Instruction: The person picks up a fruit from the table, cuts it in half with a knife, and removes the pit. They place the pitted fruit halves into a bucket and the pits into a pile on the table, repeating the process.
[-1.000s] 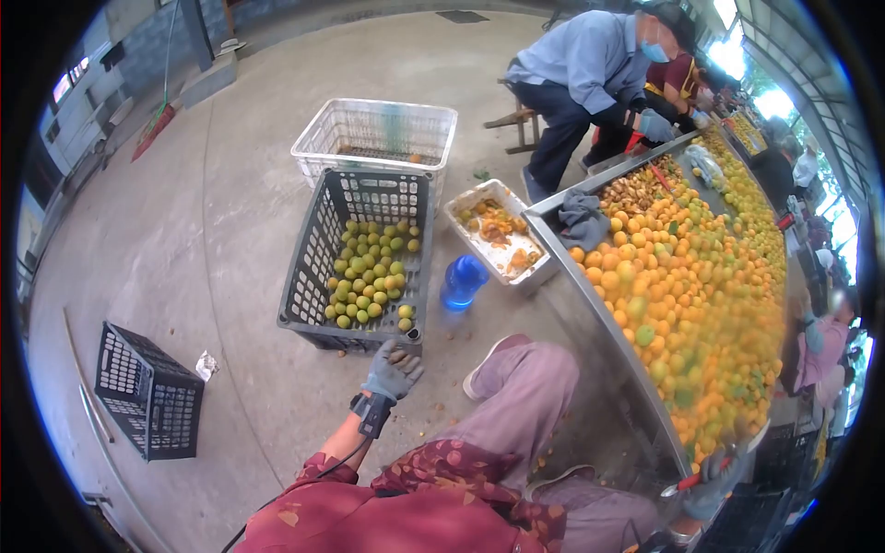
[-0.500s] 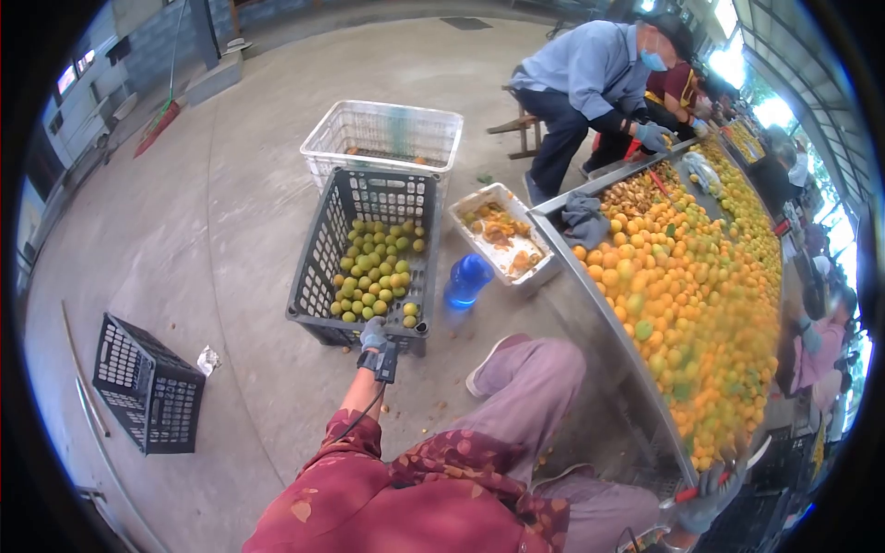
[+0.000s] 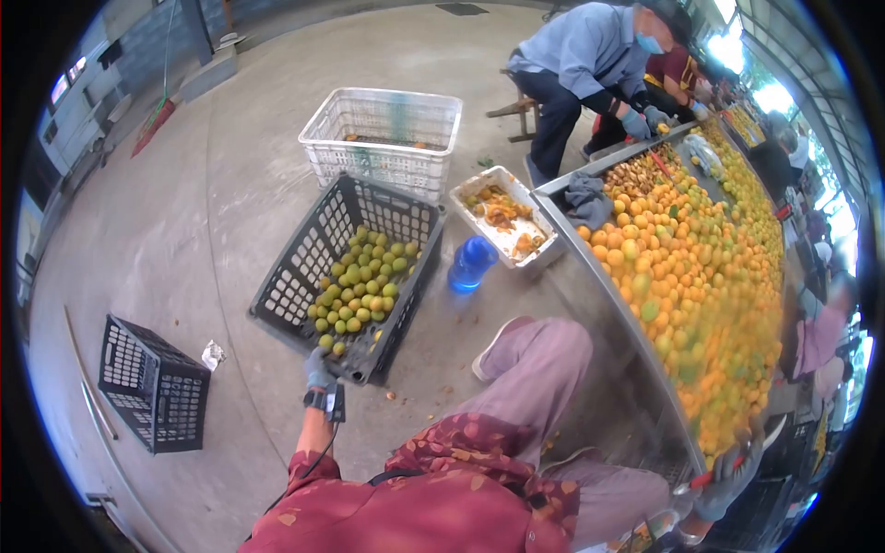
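My left hand [image 3: 319, 370], in a grey glove, is closed on the near rim of a black plastic crate [image 3: 286, 300]. The crate sits at an angle on the floor, with green-yellow round fruits [image 3: 364, 276] gathered inside. At the lower right, my right hand [image 3: 733, 479], also gloved, grips a red-handled knife [image 3: 772, 433] with a curved blade. That hand is beside the near end of a metal-edged table [image 3: 636, 359] heaped with orange-yellow fruits [image 3: 664, 276] that look like apricots.
A white crate [image 3: 318, 138] stands behind the black one. Between crate and table are a blue bottle [image 3: 473, 263] and a white tray [image 3: 479, 230] with fruit scraps. Another black crate [image 3: 180, 410] lies at left. A co-worker [image 3: 590, 64] sits at the table's far side.
My left hand has pulled the near end of the black crate to the left, turning it away from the table. The fruits inside moved along. My right hand still holds the knife.
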`<control>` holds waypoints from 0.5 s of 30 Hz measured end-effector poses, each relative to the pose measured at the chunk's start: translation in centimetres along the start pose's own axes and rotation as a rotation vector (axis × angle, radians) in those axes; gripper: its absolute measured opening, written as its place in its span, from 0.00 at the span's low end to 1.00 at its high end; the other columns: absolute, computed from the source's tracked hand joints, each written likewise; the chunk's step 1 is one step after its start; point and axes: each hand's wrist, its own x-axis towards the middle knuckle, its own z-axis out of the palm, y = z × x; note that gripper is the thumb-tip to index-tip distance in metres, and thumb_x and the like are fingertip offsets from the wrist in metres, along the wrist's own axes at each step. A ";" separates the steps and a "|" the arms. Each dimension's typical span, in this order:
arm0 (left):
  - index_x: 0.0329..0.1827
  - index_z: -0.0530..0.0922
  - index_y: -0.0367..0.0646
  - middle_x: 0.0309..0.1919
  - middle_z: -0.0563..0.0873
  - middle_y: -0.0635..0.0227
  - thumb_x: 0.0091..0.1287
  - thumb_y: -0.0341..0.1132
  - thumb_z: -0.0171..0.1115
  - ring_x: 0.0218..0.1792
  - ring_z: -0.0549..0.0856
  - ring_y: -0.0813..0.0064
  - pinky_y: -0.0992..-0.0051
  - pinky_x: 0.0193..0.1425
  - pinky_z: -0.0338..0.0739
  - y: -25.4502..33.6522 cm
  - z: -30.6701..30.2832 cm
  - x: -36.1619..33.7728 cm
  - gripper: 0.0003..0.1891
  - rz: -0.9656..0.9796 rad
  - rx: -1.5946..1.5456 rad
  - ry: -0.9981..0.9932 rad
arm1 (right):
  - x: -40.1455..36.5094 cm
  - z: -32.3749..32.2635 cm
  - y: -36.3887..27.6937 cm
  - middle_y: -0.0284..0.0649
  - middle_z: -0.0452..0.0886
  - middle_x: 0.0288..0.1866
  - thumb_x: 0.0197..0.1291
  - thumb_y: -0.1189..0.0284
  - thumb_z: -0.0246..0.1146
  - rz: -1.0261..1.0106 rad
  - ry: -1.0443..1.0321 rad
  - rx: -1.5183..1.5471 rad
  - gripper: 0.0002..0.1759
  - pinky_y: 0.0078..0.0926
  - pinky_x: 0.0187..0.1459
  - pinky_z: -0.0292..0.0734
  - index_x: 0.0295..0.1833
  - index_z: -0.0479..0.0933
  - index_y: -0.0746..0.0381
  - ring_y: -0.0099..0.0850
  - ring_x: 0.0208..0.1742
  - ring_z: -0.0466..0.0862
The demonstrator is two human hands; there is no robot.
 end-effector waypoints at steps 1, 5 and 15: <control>0.36 0.78 0.40 0.31 0.81 0.62 0.58 0.34 0.57 0.29 0.83 0.62 0.68 0.34 0.81 0.7 -1.9 -1.1 0.08 0.041 0.042 0.017 | 0.1 0.6 0.3 0.35 0.72 0.55 0.67 0.72 0.48 0.010 0.010 -0.001 0.24 0.07 0.29 0.59 0.68 0.65 0.66 0.11 0.28 0.65; 0.33 0.81 0.40 0.26 0.82 0.65 0.57 0.32 0.57 0.24 0.81 0.68 0.71 0.29 0.77 1.7 -9.1 -3.9 0.07 0.036 -0.121 -0.031 | 0.7 4.3 0.4 0.34 0.74 0.45 0.68 0.79 0.45 -0.118 0.170 -0.003 0.22 0.04 0.20 0.46 0.67 0.65 0.65 0.05 0.18 0.57; 0.27 0.73 0.48 0.21 0.74 0.69 0.56 0.37 0.57 0.20 0.75 0.66 0.62 0.22 0.72 6.2 -24.1 -7.3 0.05 -0.028 0.118 0.363 | 1.5 7.3 -0.2 0.35 0.78 0.39 0.75 0.67 0.43 0.002 0.063 0.343 0.20 0.04 0.14 0.47 0.62 0.68 0.68 0.06 0.13 0.53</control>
